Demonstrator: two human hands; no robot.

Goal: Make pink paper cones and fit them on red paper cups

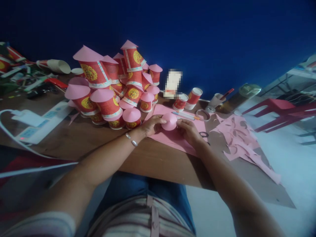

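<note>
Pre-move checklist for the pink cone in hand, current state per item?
1. Grip of left hand on pink cone: ok.
2. Grip of right hand on the cone: ok.
3. Cone seam closed: cannot tell, blurred.
4. Cone over pink sheet, apart from cup pile: ok.
5. Presence of tape ring on the table near the right hand: ok.
6. Hands apart from pink scraps: ok.

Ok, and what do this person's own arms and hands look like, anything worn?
Both forearms are bare, no gloves on the left hand or right hand. A bracelet of silvery beads circles the left wrist. A pale short sleeve shows at the left upper arm.
</note>
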